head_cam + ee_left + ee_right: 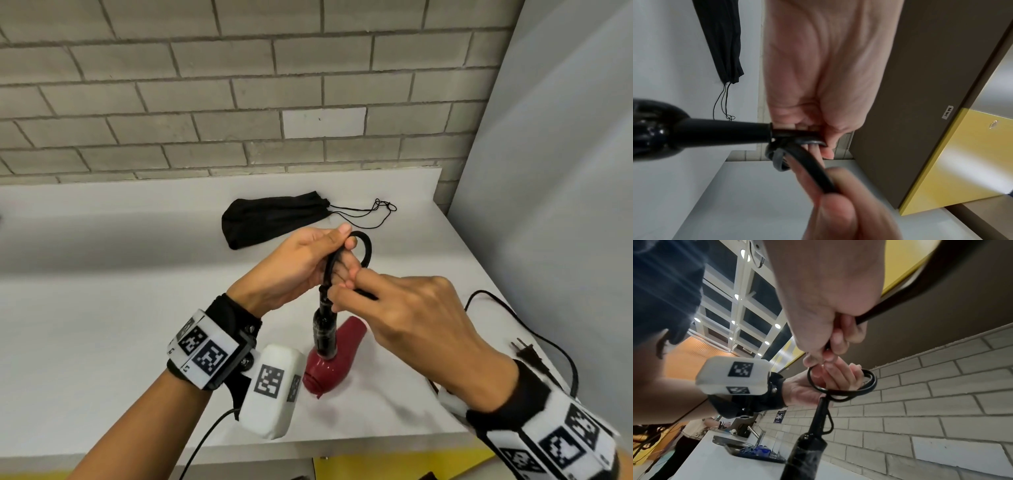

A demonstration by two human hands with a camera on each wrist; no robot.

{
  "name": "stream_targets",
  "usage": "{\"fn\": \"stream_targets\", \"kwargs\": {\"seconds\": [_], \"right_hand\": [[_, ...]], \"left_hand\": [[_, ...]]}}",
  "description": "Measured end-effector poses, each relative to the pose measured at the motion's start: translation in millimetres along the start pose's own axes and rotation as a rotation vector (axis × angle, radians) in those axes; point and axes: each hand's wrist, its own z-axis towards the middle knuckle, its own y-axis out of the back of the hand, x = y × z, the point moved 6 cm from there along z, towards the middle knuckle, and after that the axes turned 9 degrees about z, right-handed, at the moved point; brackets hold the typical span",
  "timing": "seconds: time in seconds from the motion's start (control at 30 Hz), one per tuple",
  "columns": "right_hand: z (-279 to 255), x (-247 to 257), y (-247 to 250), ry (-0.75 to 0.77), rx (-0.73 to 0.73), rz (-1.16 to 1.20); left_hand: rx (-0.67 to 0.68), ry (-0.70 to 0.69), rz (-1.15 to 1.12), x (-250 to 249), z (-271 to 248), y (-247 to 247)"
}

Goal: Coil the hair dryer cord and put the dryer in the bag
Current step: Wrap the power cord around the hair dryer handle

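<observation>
The hair dryer [329,363] has a red body and a black handle [324,330] that points up; it hangs below my hands, close to the white counter [102,325]. Its black cord [365,246] loops round the fingers of my left hand [342,253], which holds the coil [869,382]. My right hand [346,287] pinches the cord just beside that loop. The rest of the cord [513,315] trails right across the counter to the plug [527,356]. The black drawstring bag [274,219] lies flat behind my hands.
A grey brick wall [205,102] backs the counter and a grey panel [565,171] closes its right side. Yellow cabinet fronts [394,462] sit under the front edge. Further along the counter are a sink [748,449] and another person [694,431].
</observation>
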Motion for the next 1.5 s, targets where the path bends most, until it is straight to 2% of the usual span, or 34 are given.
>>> {"fn": "stream_targets", "kwargs": {"seconds": [0.13,0.27,0.4,0.53,0.67,0.97,1.1,1.23,1.3,1.4,1.5], "right_hand": [[12,-11,14,-0.080,-0.149,0.086],[25,-44,20,-0.240,-0.138,0.196],[24,-58,11,-0.149,-0.060,0.179],[21,-62,8,0.024,0.009,0.165],[14,-66,11,0.104,0.049,0.126],[-6,-87,4,0.124,0.093,0.090],[-16,-98,8,0.083,0.107,0.102],[-24,-101,8,0.129,0.145,0.089],[-34,-121,12,0.053,0.152,0.060],[-64,-168,25,-0.168,0.174,-0.004],[-88,-191,27,-0.274,0.194,-0.012]], "left_hand": [[0.038,-0.023,0.171,-2,-2,-11],[0.041,-0.016,0.235,-2,-3,-14],[0.067,0.001,0.259,-13,-6,-10],[0.168,0.018,0.388,-19,-12,-16],[0.237,0.042,0.523,-26,-13,-19],[0.277,0.081,0.502,-22,-13,-21],[0.288,0.066,0.475,-17,-15,-17],[0.320,0.057,0.459,-13,-15,-19],[0.307,0.044,0.435,-13,-19,-11],[0.258,0.043,0.375,-11,-27,10],[0.283,0.051,0.334,-4,-27,8]]}}
